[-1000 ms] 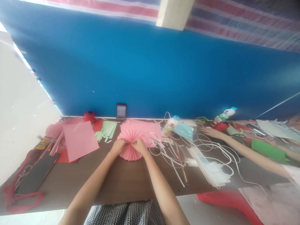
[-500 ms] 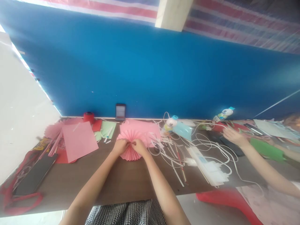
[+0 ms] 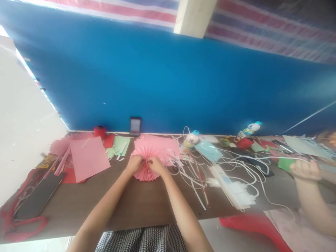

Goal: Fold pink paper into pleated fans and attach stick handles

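A pink pleated paper rosette point(image 3: 147, 172) lies spread in a round on the table before me. My left hand point(image 3: 135, 163) pinches it just left of its centre. From the other side my right hand point(image 3: 155, 164) is closed on the folds at the centre, fingertips nearly meeting the left ones. My hands cover part of the rosette's middle. Behind it lies a flat sheet of pink paper point(image 3: 168, 144), partly under the rosette's upper edge.
Left are a pink sheet point(image 3: 90, 157), a dark phone-like slab point(image 3: 39, 196) and a red tape roll point(image 3: 99, 131). Right are tangled white cables point(image 3: 252, 168), a power strip point(image 3: 223, 178) and a bottle point(image 3: 191, 138). A co-worker's hand point(image 3: 306, 169) is at far right, holding a cable.
The co-worker's hand has moved right and nearer the table's front, drawing a white cable along. The light-blue packet has shifted slightly. My hands stay on the rosette.
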The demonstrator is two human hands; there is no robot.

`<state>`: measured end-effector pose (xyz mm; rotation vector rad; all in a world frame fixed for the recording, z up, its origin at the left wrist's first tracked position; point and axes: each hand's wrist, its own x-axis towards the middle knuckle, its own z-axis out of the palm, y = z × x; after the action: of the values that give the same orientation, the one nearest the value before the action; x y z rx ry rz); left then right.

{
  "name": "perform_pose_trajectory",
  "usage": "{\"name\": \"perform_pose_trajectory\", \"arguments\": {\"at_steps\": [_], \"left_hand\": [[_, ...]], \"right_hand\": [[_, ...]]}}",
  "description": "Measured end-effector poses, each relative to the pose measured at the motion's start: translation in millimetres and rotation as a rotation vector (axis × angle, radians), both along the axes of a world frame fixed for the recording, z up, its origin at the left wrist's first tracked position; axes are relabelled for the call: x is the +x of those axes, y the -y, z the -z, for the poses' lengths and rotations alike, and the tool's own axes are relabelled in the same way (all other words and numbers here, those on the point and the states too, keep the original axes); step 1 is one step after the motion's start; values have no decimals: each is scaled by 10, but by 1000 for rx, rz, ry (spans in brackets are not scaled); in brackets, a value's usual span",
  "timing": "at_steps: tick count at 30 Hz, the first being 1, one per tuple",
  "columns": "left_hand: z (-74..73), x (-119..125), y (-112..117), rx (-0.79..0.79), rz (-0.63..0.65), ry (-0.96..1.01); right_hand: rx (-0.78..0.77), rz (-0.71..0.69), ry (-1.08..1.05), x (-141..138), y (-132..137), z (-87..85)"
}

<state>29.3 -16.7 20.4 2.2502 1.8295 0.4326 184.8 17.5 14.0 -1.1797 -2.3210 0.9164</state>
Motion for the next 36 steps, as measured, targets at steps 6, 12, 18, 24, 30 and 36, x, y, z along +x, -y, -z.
{"name": "perform_pose_trajectory", "arguments": {"at_steps": [6,12,18,24,30,36], "left_hand": [[-7,6,5,-4,-19,19],[14,-18,5,-11,-43,64],[40,-36,-7,-26,-88,163],[22,-260,145,-24,-321,231],[95,-405,293,-153,-344,289],[143,-270,223,-207,-177,403]], "right_hand": [[-11,11,4,-8,-6,7],[-26,6,-6,-21,3,7],[-57,-25,-28,-47,26,-4],[-94,-62,-47,-10,53,-67],[-143,-76,-62,-23,60,-57],[-172,-93,-67,-70,81,-29]]}}
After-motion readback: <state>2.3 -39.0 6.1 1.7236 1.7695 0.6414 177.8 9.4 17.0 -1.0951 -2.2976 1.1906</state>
